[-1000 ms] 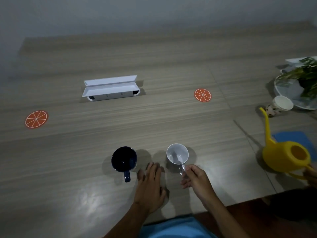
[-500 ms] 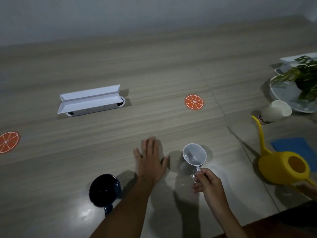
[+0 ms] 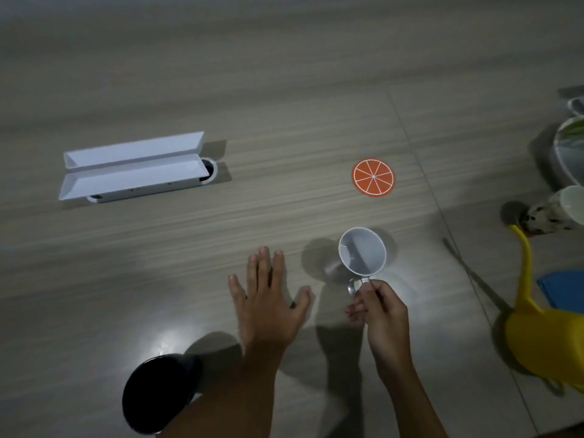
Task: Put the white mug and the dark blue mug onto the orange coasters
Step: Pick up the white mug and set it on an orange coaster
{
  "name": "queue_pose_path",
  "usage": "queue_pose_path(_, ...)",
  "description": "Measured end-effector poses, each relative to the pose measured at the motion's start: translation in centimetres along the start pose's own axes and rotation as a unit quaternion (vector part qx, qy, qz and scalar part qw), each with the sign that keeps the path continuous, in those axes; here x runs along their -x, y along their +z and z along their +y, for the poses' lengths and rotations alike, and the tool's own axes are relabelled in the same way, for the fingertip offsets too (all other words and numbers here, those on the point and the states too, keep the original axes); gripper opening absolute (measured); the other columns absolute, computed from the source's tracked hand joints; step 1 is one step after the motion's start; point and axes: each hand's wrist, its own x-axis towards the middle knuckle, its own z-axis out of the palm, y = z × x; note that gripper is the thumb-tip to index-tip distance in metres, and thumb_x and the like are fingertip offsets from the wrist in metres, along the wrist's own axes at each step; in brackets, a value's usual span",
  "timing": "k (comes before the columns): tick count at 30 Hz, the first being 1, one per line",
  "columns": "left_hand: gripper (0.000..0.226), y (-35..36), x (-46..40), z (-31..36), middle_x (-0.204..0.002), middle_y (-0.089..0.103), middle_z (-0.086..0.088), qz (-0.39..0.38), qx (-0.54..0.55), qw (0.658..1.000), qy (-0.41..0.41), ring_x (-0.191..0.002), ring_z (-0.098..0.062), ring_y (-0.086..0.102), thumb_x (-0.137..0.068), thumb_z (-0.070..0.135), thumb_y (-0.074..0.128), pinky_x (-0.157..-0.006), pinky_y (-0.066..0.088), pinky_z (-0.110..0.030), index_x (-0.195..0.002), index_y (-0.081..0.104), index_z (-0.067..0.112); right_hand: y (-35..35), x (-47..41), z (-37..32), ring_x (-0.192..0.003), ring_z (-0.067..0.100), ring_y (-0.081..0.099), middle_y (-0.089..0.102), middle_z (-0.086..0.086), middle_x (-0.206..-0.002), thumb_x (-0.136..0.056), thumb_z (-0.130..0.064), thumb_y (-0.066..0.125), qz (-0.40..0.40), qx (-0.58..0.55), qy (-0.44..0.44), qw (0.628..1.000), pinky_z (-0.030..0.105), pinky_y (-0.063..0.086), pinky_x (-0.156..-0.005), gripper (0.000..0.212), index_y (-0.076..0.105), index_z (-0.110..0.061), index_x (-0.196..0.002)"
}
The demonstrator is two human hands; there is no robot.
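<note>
One orange coaster [image 3: 373, 177] is lying just beyond the white mug [image 3: 362, 251], whose handle the right hand [image 3: 380, 306] is pinching in a closed grip, so it should be carrying it level and centring it there

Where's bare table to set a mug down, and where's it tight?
Free: the wide strip between the white box and the orange coaster, and everything beyond both. Also left of the open left hand. Crowded: the right edge, with the yellow watering can, spotted cup and blue mat.
</note>
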Motion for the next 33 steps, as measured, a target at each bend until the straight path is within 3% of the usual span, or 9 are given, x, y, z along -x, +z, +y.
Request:
queue_pose_path(8,0.086,0.1,0.0,0.0,-0.172,0.007,0.001,0.003,0.003,1.0,-0.006,-0.158,-0.021,0.002,-0.09,0.073,0.034,-0.122,0.004,-0.063,-0.161,0.013,0.03,1.6,-6.5,-3.8,-0.063,0.022,0.063,0.06,-0.005,-0.057,-0.102,-0.024,0.056,0.045,-0.016,-0.039,0.998,0.041,0.057,-0.064,0.033,0.068,-0.031,-0.072)
queue_pose_path(12,0.085,0.1,0.0,0.0,-0.172,0.008,0.002,0.004,0.014,1.0,-0.009,-0.158,-0.021,0.003,-0.09,0.072,0.035,-0.122,0.004,-0.063,-0.161,0.014,0.031,2.6,-10.4,-5.7,-0.05,0.013,0.054,0.052,0.003,-0.064,-0.104,-0.016,0.055,0.078,-0.049,-0.049,0.995,0.035,0.052,-0.057,0.031,0.059,-0.017,-0.073)
queue_pose_path(17,0.086,-0.1,-0.1,0.0,-0.172,0.007,0.001,-0.009,0.014,1.0,-0.014,-0.158,-0.021,0.002,-0.09,0.071,0.035,-0.122,0.005,-0.064,-0.161,0.012,0.031,2.8,-14.4,-7.3,-0.046,0.011,0.057,0.054,0.006,-0.068,-0.104,-0.018,0.054,0.097,-0.044,-0.061,0.992,0.026,0.054,-0.049,0.028,0.058,-0.016,-0.075)
queue_pose_path(33,0.086,0.1,-0.1,-0.2,-0.172,0.007,0.004,-0.004,0.018,1.0,-0.015,-0.158,-0.018,-0.001,-0.09,0.073,0.037,-0.123,-0.008,-0.056,-0.161,0.013,0.033,2.5,-18.0,-7.4,-0.053,0.018,0.057,0.057,0.002,-0.066,-0.1,-0.016,0.054,0.117,-0.022,-0.056,0.991,0.03,0.051,-0.052,0.026,0.059,-0.019,-0.076)
